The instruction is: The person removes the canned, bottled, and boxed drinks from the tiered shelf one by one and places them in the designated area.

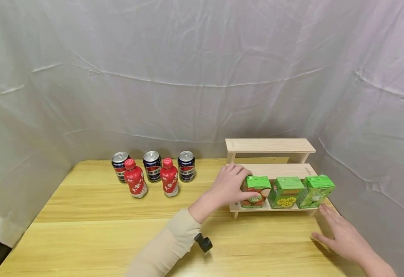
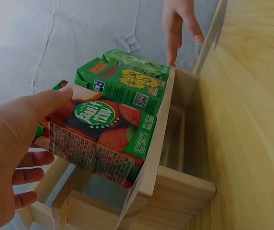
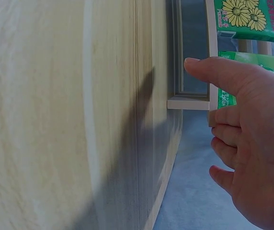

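Observation:
In the head view my left hand (image 1: 227, 186) is at the left end of a small wooden tiered shelf (image 1: 271, 169). It holds the upper part of a strawberry-pictured juice box (image 2: 108, 122), thumb on the front; the index fingertip is hidden behind the box. The other fingers curl loosely beside it. Right of it on the lowest tier stand a green drink carton with yellow flowers (image 1: 286, 194) and a light green drink carton (image 1: 315, 192). My right hand (image 1: 343, 236), fingers extended and thumb apart, has its fingertips at the shelf's front right end, holding nothing.
Two red bottles (image 1: 136, 180) stand on the wooden table (image 1: 118, 238) at the left, in front of several dark cans (image 1: 186, 167). Grey fabric (image 1: 202, 77) hangs behind the table and at both sides. A black wrist mount (image 1: 203, 243) sticks out from the left sleeve.

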A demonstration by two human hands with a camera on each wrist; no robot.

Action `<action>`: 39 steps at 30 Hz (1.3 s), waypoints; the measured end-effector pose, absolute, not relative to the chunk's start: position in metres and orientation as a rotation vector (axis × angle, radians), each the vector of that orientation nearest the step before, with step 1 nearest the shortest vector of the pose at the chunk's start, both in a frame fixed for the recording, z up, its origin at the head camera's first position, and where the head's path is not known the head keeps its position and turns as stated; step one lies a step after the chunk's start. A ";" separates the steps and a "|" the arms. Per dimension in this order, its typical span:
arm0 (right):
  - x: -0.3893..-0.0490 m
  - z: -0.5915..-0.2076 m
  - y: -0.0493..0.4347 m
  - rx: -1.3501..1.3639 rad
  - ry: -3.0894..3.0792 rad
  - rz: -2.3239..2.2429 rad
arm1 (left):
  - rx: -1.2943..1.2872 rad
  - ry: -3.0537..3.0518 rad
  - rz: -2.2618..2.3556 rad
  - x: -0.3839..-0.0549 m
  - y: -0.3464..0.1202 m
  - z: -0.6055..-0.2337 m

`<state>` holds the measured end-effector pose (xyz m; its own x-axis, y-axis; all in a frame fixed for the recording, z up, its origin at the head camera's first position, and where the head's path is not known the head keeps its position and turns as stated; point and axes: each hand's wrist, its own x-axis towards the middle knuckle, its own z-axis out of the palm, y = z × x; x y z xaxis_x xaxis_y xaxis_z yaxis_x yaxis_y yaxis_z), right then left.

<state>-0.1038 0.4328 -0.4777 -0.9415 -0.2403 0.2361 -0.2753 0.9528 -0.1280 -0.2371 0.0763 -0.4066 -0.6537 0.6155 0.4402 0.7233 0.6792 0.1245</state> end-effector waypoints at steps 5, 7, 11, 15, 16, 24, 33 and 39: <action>-0.104 -0.478 0.432 0.380 -2.890 0.234 | -1.049 -2.508 -0.422 -0.239 0.082 -0.407; -0.103 -0.477 0.432 0.375 -2.894 0.239 | -1.055 -2.502 -0.433 -0.239 0.084 -0.407; -0.103 -0.477 0.432 0.370 -2.899 0.245 | -1.066 -2.492 -0.449 -0.240 0.086 -0.408; -0.103 -0.478 0.433 0.381 -2.882 0.240 | -1.078 -2.470 -0.450 -0.240 0.087 -0.409; -0.103 -0.478 0.433 0.384 -2.876 0.239 | -1.081 -2.467 -0.448 -0.240 0.087 -0.410; -0.104 -0.479 0.433 0.387 -2.876 0.233 | -1.094 -2.433 -0.442 -0.240 0.088 -0.411; -0.103 -0.478 0.433 0.389 -2.877 0.236 | -1.108 -2.325 -0.432 -0.235 0.087 -0.411; -0.103 -0.477 0.432 0.389 -2.879 0.245 | -1.075 -2.315 -0.436 -0.230 0.082 -0.409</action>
